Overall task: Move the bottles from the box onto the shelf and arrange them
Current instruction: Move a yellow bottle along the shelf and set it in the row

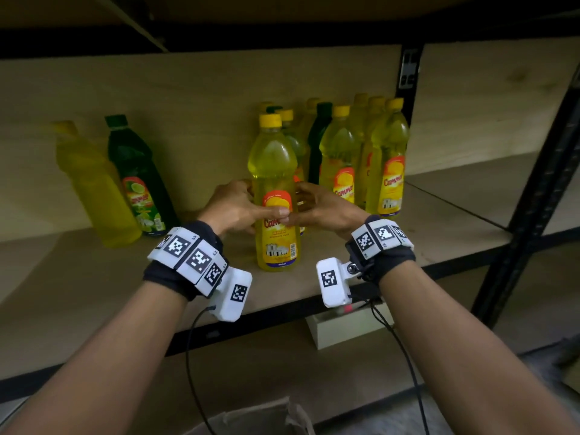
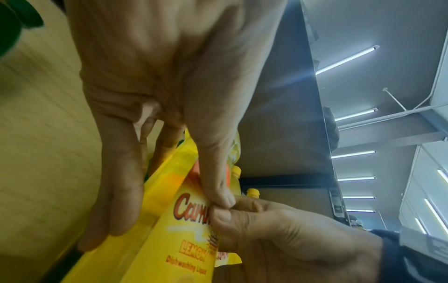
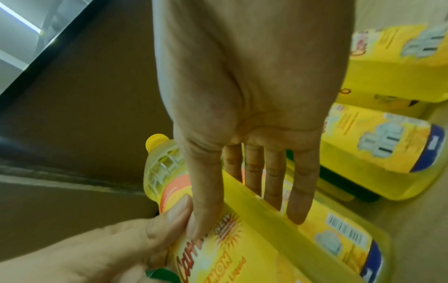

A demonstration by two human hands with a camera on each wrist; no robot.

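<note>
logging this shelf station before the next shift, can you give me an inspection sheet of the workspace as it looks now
Surface: wooden shelf board with a black front edge; bottles stand on it.
Job's things: front yellow bottle upright near the edge; group of yellow and green bottles behind and to its right; green bottle and blurred yellow bottle at left lean against the back panel; cardboard box partly visible below.
Clutter: pale block under the shelf.
Grippers: left hand and right hand hold the front yellow bottle from either side, thumbs meeting on its label.
Cables: black cables hang from both wrist units.
Surroundings: black metal upright.
</note>
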